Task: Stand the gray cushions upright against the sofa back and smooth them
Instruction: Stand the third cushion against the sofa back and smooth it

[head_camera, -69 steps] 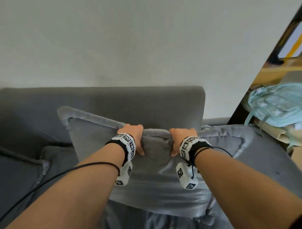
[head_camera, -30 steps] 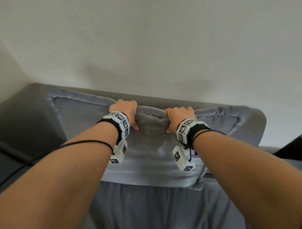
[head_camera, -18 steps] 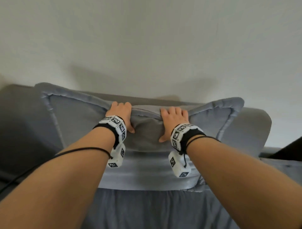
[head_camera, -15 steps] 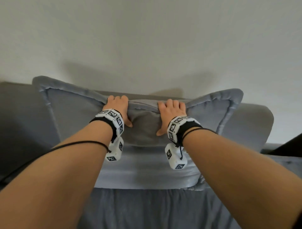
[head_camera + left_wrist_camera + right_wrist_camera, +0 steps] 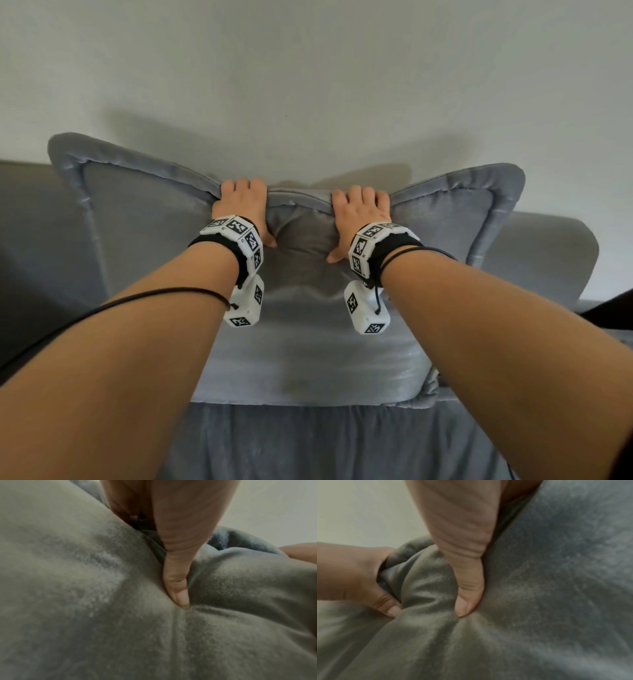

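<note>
A gray velvet cushion [image 5: 308, 349] stands upright against the sofa back [image 5: 548, 253], and its two top corners rise above the back's top line. My left hand [image 5: 246, 212] and right hand [image 5: 356, 219] grip the middle of its top edge, which sags between them. The fingers go over the top and the thumbs press into the front. The left wrist view shows my left thumb [image 5: 178, 588] sunk into the cushion fabric [image 5: 85, 601]. In the right wrist view my right thumb [image 5: 469, 595] dents the cushion [image 5: 556, 588], with my left hand [image 5: 359, 577] beside it.
A plain white wall [image 5: 308, 68] is right behind the sofa. The gray sofa seat [image 5: 308, 445] lies below the cushion. A dark object [image 5: 613, 308] shows at the right edge. A black cable [image 5: 137, 298] runs along my left forearm.
The cushion has come up off the seat and gone back against the sofa back, and it has risen a little more over the last second. Both hands have kept hold of its top edge.
</note>
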`<state>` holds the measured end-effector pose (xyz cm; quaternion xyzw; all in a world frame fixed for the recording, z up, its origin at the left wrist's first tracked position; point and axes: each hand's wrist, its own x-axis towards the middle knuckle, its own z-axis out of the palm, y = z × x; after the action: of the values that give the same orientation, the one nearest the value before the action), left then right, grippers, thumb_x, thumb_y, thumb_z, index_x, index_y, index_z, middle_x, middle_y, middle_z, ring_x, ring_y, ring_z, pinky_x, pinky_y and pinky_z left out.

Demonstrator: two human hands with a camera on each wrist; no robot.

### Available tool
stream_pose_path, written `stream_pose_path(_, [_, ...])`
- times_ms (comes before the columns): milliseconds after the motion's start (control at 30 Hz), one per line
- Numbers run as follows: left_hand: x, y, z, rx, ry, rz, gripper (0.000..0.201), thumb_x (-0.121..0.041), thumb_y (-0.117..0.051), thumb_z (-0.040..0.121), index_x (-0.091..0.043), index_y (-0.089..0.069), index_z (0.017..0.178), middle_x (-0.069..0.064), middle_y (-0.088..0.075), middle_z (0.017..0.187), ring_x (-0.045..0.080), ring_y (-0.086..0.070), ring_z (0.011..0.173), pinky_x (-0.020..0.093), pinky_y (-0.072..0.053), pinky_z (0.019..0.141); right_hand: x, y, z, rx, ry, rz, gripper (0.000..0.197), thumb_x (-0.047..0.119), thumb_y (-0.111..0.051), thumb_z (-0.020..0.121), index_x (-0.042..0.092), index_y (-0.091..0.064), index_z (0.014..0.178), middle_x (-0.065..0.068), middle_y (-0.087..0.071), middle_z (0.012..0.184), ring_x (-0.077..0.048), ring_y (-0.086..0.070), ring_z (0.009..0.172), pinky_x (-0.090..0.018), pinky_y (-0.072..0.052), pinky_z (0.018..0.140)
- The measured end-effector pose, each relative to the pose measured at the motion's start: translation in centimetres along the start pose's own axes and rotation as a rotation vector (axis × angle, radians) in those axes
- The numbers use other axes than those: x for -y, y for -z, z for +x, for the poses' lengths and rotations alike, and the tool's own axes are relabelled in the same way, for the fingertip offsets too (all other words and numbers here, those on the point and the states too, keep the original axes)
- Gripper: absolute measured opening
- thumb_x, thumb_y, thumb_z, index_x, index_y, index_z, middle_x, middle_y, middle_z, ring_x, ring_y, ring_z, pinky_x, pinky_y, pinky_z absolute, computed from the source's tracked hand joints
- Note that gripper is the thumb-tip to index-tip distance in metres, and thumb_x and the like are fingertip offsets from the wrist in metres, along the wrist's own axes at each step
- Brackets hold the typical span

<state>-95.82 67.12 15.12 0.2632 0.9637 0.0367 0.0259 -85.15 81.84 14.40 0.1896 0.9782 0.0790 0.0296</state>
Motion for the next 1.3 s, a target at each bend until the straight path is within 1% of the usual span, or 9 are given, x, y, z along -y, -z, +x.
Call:
stream_pose_path(267, [-0.1,-0.6,-0.1,-0.068,0.028,-0.048,0.092,-0.032,-0.091,0.052,-0.009,-0.04,0.125,0.015,-0.041,0.132,0.036,-0.034,0.127,0.048,-0.047,0.091,0.2,-0.5,0.4,-0.045,-0.014,0.006,0.101,0.059,-0.082,0.052,0.016,-0.035,0.13,-0.008,-0.044,0.12,-0.029,-0.042,0.113,-0.044,-0.027,0.104])
stream_pose_path(333, [-0.2,-1.3,-0.7,-0.13,0.043,-0.096,0.1,-0.027,-0.091,0.054,-0.013,-0.034,0.135,0.016,-0.029,0.145,0.037,-0.026,0.135,0.049,-0.044,0.098,0.3,-0.7,0.2,-0.066,-0.017,0.004,0.103,0.058,-0.083,0.051,0.015,-0.034,0.131,-0.008,-0.044,0.121,-0.029,-0.042,0.113,-0.044,-0.027,0.104])
stream_pose_path(400, [-0.3,-2.0,-1.5,-0.195,0.085,-0.159,0.11,-0.022,-0.088,0.06,-0.022,-0.021,0.147,0.015,-0.007,0.158,0.038,-0.009,0.145,0.049,-0.035,0.108,0.4,-0.9,-0.1,-0.081,-0.017,0.005,0.106,0.058,-0.083,0.052,0.015,-0.031,0.134,-0.009,-0.043,0.122,-0.03,-0.041,0.115,-0.045,-0.026,0.105])
stream_pose_path(533, [-1.1,-3.4,-2.7,-0.334,0.153,-0.156,0.101,-0.014,-0.073,0.079,-0.032,-0.005,0.151,0.013,0.014,0.16,0.045,0.008,0.145,0.058,-0.013,0.118,0.3,-0.8,-1.1,-0.104,-0.019,0.011,0.114,0.057,-0.081,0.057,0.017,-0.019,0.144,-0.011,-0.04,0.127,-0.032,-0.039,0.12,-0.047,-0.022,0.11])
stream_pose_path(666, [-1.3,-3.2,-3.8,-0.138,0.318,-0.274,0.117,-0.027,-0.074,0.079,-0.035,0.019,0.148,0.008,0.028,0.157,0.042,0.021,0.144,0.075,-0.001,0.106,0.2,-0.6,-2.0,-0.12,-0.008,0.03,0.126,0.058,-0.079,0.06,0.019,-0.002,0.151,-0.011,-0.034,0.136,-0.033,-0.031,0.129,-0.049,-0.013,0.114])
stream_pose_path(866, [-0.8,-3.0,-5.3,0.007,0.342,-0.362,0.117,-0.036,-0.073,0.079,-0.031,0.022,0.148,0.001,0.027,0.158,0.034,0.025,0.144,0.077,-0.015,0.103,0.4,-1.0,-4.1,-0.119,-0.012,0.059,0.12,0.054,-0.07,0.074,0.025,0.018,0.15,-0.01,0.002,0.161,-0.033,0.004,0.148,-0.054,0.01,0.115])
stream_pose_path(1000, [-0.4,-2.3,-5.4,0.155,0.303,-0.235,0.142,-0.049,-0.084,0.06,-0.031,0.028,0.146,0.003,0.034,0.155,0.038,0.029,0.142,0.077,-0.024,0.1,0.4,-2.0,-6.1,-0.097,-0.01,0.086,0.105,0.051,-0.059,0.086,0.032,0.024,0.148,-0.005,0.025,0.158,-0.029,0.022,0.146,-0.053,0.02,0.11])
stream_pose_path(1133, [-0.8,-2.6,-5.3,0.245,0.277,-0.101,0.158,-0.044,-0.092,0.047,-0.035,0.034,0.141,0.007,0.047,0.147,0.042,0.035,0.137,0.076,-0.026,0.099,-0.9,-2.2,-6.9,0.024,0.071,0.018,0.134,0.059,-0.077,0.063,0.037,0.028,0.144,-0.006,0.038,0.152,-0.031,0.032,0.141,-0.055,0.025,0.103])
stream_pose_path(1300, [-0.7,-3.0,-4.0,0.248,0.271,-0.079,0.157,-0.041,-0.093,0.047,-0.037,0.034,0.141,0.007,0.048,0.146,0.044,0.035,0.137,0.076,-0.025,0.1,-1.5,-2.0,-4.6,0.121,0.068,-0.024,0.153,0.042,-0.091,0.049,0.04,0.031,0.142,-0.006,0.044,0.149,-0.032,0.036,0.139,-0.057,0.022,0.104])
